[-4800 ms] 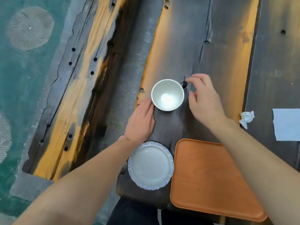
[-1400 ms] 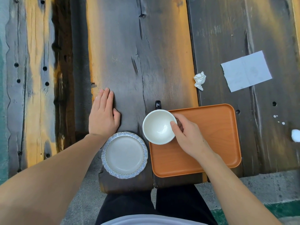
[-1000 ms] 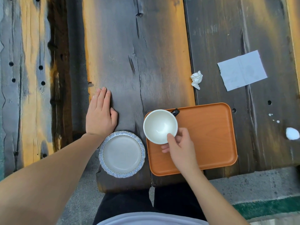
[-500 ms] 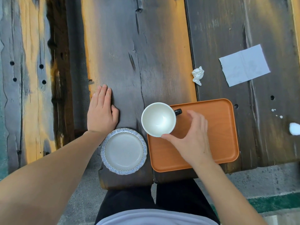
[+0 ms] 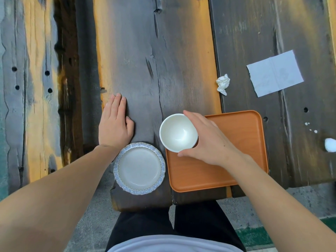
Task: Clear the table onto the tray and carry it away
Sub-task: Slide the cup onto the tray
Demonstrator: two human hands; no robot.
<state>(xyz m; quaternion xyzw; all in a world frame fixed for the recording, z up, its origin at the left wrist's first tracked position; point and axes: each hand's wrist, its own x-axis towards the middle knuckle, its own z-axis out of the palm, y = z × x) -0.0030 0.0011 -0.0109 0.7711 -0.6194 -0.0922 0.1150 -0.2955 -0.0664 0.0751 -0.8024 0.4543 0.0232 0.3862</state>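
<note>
A white cup (image 5: 177,132) stands at the far left corner of the orange tray (image 5: 236,139), which lies near the table's front edge. My right hand (image 5: 209,140) curls around the cup's right side, thumb at its near rim and fingers at its far rim, hiding the dark handle. Left of the tray, on the table, sits a small white saucer (image 5: 139,168) with a blue scalloped rim. Just beyond the saucer my left hand (image 5: 114,122) lies flat on the dark wood, holding nothing.
A crumpled white tissue (image 5: 223,84) lies beyond the tray. A flat paper napkin (image 5: 274,73) sits at the far right, and a small white wad (image 5: 330,144) at the right edge. The dark plank table (image 5: 154,60) ends just before my lap.
My right hand has come back around the cup's right side and covers its handle; the cup sits at the tray's corner. The left hand has stayed flat.
</note>
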